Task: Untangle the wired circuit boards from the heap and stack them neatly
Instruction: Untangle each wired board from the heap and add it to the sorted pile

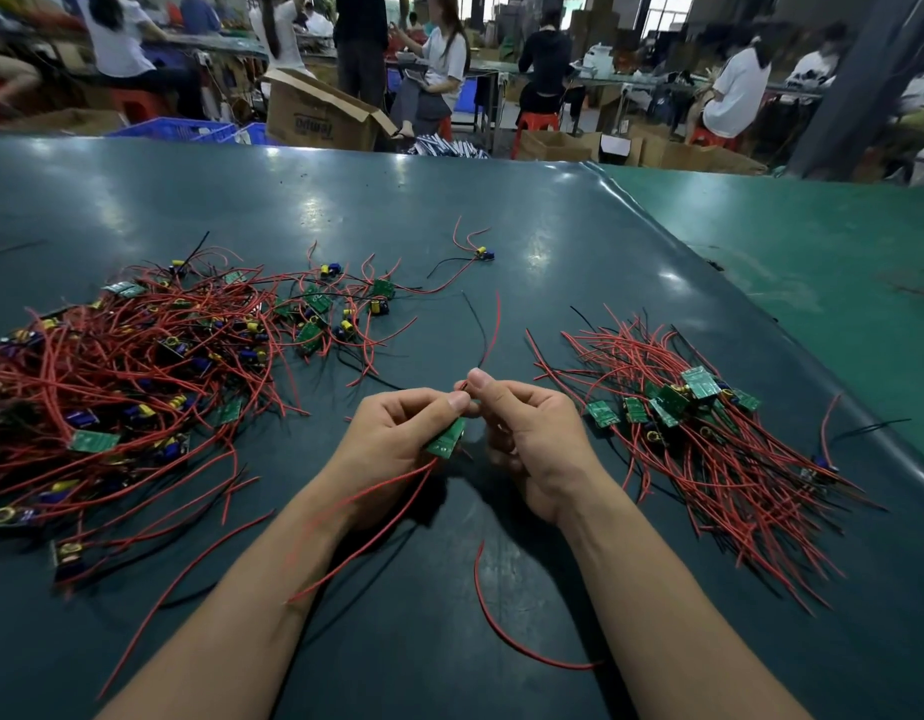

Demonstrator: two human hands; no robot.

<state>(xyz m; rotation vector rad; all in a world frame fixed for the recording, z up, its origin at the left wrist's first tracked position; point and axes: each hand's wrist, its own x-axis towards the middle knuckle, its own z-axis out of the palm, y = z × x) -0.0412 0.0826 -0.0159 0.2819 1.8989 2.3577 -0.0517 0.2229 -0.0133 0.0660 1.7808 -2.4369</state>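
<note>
A tangled heap (138,366) of small green circuit boards with red and black wires covers the left of the dark green table (553,241). On the right lies a stack (678,402) of boards set side by side, their wires fanned out toward the lower right. Between them, above the table, my left hand (392,433) grips one green board (446,439), red wires trailing down from it. My right hand (527,433) pinches that board's upper wires (488,335), a red and a black one that rise above my thumb.
A single board (483,253) with wires lies apart at the back centre. A loose red wire (506,631) curls near the front between my forearms. A seam (709,252) in the table cover runs diagonally on the right. People sit among cardboard boxes (314,114) beyond the table's far edge.
</note>
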